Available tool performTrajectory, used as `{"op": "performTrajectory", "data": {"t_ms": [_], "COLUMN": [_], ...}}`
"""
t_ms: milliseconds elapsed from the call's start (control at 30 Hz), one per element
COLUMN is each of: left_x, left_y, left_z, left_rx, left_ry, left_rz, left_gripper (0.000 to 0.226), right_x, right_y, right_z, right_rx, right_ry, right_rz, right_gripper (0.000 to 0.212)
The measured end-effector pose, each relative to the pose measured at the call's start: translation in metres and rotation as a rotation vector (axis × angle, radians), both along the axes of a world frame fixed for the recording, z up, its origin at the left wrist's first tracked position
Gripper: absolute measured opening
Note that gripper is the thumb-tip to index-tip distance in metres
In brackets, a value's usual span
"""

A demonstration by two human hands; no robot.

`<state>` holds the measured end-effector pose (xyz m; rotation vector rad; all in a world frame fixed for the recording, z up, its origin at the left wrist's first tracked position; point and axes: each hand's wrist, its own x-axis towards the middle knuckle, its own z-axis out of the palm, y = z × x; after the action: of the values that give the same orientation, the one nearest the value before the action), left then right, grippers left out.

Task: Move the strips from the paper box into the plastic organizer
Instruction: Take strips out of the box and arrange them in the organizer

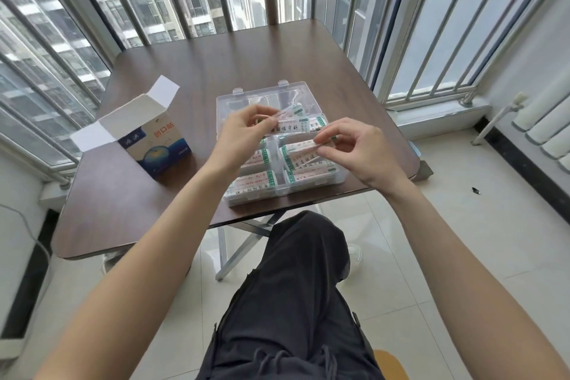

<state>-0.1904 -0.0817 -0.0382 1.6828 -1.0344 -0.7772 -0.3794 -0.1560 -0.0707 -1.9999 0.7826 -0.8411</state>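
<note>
Brown counter (191, 65), open paper box (154, 139) on its left, clear plastic organizer (277, 95) beside it, packed with strips (253, 180). Left hand (243, 129) pinching a few; right hand (357, 148) pinching one.

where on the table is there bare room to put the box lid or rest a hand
Bare patches: the far table strip between organizer and window rail; the near-left corner in front of the paper box; the gap between box and organizer. Crowded: the right near edge, where the organizer, strips, left hand and right hand sit.
</note>
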Motion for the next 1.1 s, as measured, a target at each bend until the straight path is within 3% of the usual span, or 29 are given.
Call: {"op": "performTrajectory", "data": {"t_ms": [133,433,767,1100], "left_x": [-0.004,-0.009,-0.003,-0.002], "left_y": [0.001,0.002,0.005,0.010], "left_z": [-0.004,-0.006,-0.004,-0.005], "left_rx": [0.016,0.065,0.071,0.087], "left_ry": [-0.015,-0.130,-0.142,-0.143], "left_rz": [0.011,-0.058,-0.049,-0.132], "left_gripper": [0.016,0.014,0.011,0.007], "right_x": [-0.007,-0.010,-0.001,-0.004], "right_y": [0.005,0.004,0.002,0.006], "right_z": [-0.008,-0.013,-0.008,-0.006], "right_rx": [-0.013,-0.198,-0.374,-0.362], "right_ry": [-0.046,0.151,0.348,0.377], "right_rz": [0.068,0.177,0.099,0.100], "right_gripper": [0.009,0.003,0.005,0.006]}}
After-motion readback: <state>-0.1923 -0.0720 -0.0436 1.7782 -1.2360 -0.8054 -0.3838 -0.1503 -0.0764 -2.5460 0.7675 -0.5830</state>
